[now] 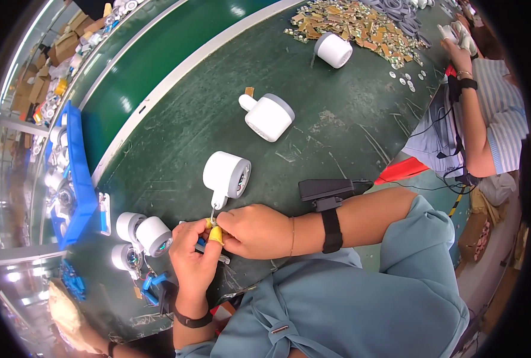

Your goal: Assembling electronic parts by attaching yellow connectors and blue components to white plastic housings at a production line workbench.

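Observation:
My left hand (194, 253) and my right hand (256, 231) meet near the table's front edge, both closed in a pinch. Yellow finger covers (216, 235) show between them. A thin wire (213, 212) runs into my fingertips from the stem of a white round housing (222, 171) with a grey rim, lying on its side just beyond. Its end is hidden by my fingers. Something blue and a pale grey piece (224, 259) peek out beneath my left hand, partly covered. Left of that hand, several similar white housings (154, 236) lie close together.
Farther along the green table lie more white housings (269, 117) (333, 50) and a pile of small brown boards (349, 27). A blue bin (77, 173) and blue cylindrical cells (151, 289) are at left. Another person's hand (456, 53) works at far right; a gloved hand (68, 313) shows lower left.

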A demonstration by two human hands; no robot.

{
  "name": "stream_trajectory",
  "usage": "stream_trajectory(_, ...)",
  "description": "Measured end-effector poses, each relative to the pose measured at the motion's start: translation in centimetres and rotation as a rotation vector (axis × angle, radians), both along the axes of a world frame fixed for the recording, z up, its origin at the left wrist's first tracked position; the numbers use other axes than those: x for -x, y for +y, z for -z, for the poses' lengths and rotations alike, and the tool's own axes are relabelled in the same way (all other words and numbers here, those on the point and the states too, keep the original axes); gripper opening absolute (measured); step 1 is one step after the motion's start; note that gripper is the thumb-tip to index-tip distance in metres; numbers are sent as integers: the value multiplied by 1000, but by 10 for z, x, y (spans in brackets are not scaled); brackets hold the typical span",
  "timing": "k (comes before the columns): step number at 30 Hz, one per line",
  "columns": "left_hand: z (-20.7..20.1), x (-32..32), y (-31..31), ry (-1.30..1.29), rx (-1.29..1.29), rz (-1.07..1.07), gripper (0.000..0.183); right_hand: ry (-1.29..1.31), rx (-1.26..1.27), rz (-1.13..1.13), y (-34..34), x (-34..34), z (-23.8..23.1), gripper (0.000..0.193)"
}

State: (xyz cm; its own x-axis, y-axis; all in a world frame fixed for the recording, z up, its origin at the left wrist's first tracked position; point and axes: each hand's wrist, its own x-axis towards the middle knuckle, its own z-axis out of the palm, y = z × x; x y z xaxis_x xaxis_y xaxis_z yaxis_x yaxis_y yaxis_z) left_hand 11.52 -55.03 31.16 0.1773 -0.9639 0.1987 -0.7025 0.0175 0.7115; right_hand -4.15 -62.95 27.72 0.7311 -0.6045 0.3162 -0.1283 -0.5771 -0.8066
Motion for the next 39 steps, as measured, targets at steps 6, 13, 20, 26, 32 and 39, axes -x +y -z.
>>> stream_trajectory(6, 3, -2, 3, 110, -41, -27, 29, -19, -15, -12, -2, 1, -2, 19)
stream_trajectory(13, -2, -13, 13, 390, -77, -53, 31, 68, -163, -268, -16, 7, -17, 21)
stream_trajectory(20, -31, -9, 32, 604, 33, 49, 26, 212, -240, -602, -25, 12, -34, 18)
stream_trajectory(26, -86, -39, 71, 813, 109, -244, 20, 241, -266, -696, -27, 17, -33, 20)
stream_trajectory(32, -128, -164, 157, 558, 362, -736, 25, 268, -217, -671, -24, 14, -33, 14)
stream_trajectory(39, -87, -284, 222, -206, 6, -907, 28, 261, -193, -643, -24, 14, -31, 12)
